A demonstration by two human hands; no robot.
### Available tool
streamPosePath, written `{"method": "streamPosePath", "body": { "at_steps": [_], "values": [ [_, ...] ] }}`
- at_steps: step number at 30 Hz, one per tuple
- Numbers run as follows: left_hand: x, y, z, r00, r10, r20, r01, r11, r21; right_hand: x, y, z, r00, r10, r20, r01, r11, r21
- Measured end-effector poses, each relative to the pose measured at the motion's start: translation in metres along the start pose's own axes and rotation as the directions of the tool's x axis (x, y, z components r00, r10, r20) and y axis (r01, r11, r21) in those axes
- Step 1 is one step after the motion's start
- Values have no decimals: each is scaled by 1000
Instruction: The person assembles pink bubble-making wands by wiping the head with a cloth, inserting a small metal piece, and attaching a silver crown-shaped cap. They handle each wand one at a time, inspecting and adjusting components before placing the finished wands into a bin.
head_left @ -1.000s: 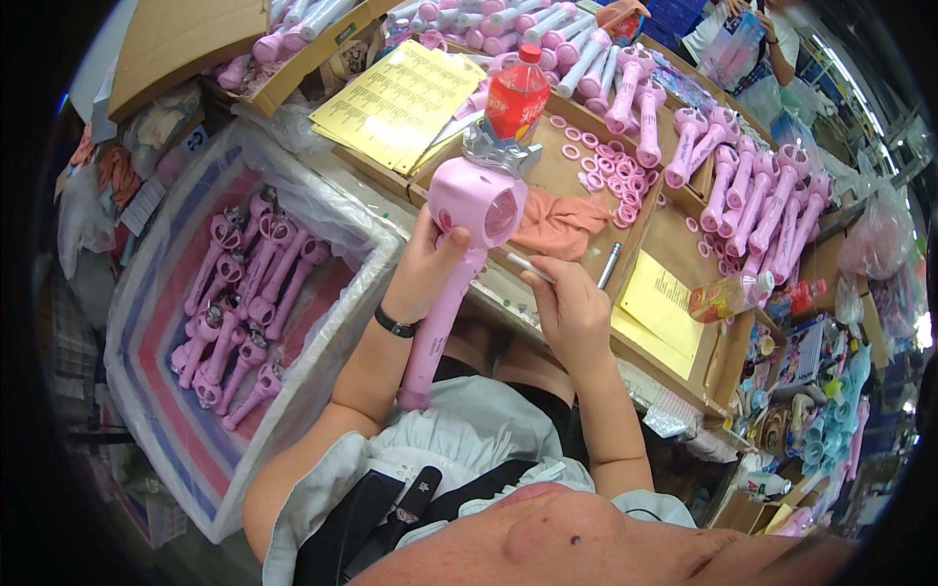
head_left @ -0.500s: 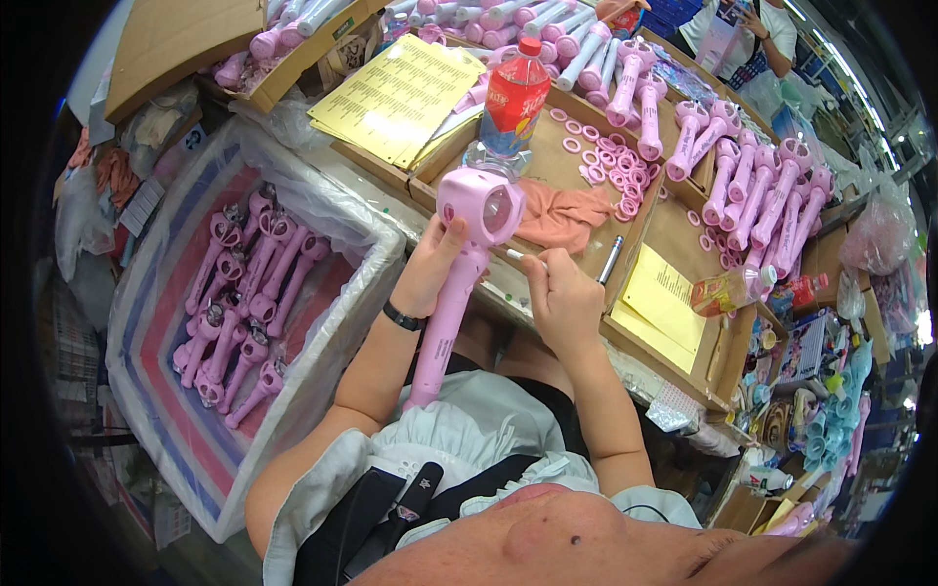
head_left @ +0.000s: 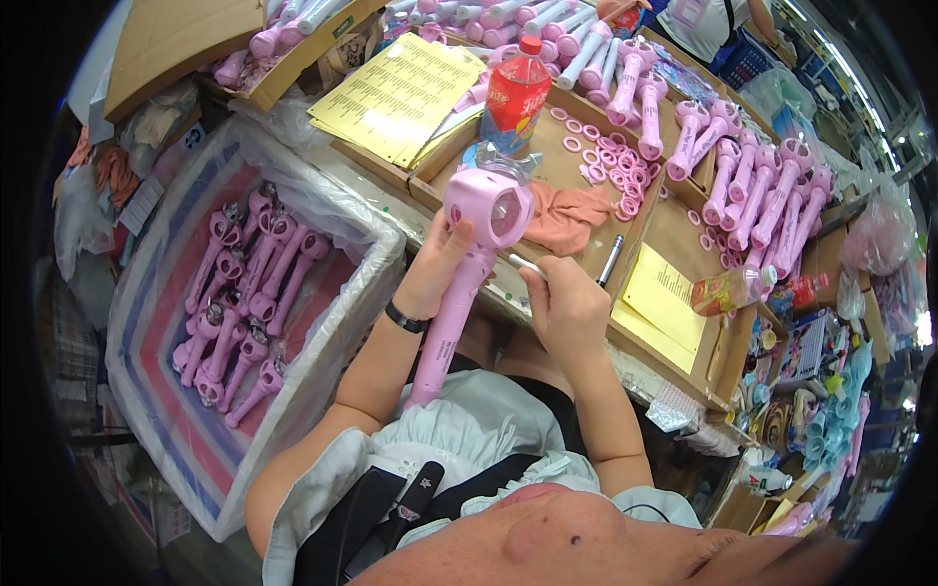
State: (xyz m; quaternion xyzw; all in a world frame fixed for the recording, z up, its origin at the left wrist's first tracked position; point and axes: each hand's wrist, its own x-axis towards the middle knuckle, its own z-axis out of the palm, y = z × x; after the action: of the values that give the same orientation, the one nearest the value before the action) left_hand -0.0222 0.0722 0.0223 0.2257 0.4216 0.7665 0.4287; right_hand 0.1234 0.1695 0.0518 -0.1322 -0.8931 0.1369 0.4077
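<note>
My left hand [head_left: 435, 272] is closed around the neck of a pink toy wand [head_left: 451, 317]. The wand stands tilted, its handle end against my lap and its round head up, with a clear window in the head and a silvery crown-like piece on top. Beside the head, my right hand [head_left: 575, 311] pinches a thin white stick [head_left: 526, 265], whose exact kind I cannot make out. Its tip points toward the wand's neck; whether they touch is unclear. Behind the head lies a crumpled orange cloth [head_left: 565, 217] in a cardboard tray [head_left: 586, 256].
A lined bin [head_left: 376, 278] at left holds several pink wands [head_left: 234, 313]. Pink rings [head_left: 625, 166], yellow sheets [head_left: 396, 93], a red-capped bottle [head_left: 515, 98] and a marker [head_left: 611, 260] lie or stand on the bench. More wands [head_left: 777, 200] fill the right trays.
The wand's head has shifted slightly right and tilted. My right hand has moved a little right and down with the white stick. A person in the background has changed position.
</note>
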Motion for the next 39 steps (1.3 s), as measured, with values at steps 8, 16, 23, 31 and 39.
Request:
{"method": "streamPosePath", "body": {
  "at_steps": [8,16,23,31,39],
  "values": [
    [-11,-2,3,968,249,30,-229,829,510,-17,15,2,834,461,302,-546,767,338],
    [-16,-16,-8,935,345,80,-335,788,516,-23,14,4,673,545,501,-740,496,454],
    [-16,-2,-50,961,65,268,0,972,-235,-32,-9,-5,939,333,82,-329,810,486],
    [-46,-21,-51,988,-120,98,130,986,-104,-63,-5,16,834,469,290,-540,590,600],
    [-42,-9,-32,996,-65,58,68,997,-44,-95,-19,40,762,388,518,-647,476,595]
  ]
}}
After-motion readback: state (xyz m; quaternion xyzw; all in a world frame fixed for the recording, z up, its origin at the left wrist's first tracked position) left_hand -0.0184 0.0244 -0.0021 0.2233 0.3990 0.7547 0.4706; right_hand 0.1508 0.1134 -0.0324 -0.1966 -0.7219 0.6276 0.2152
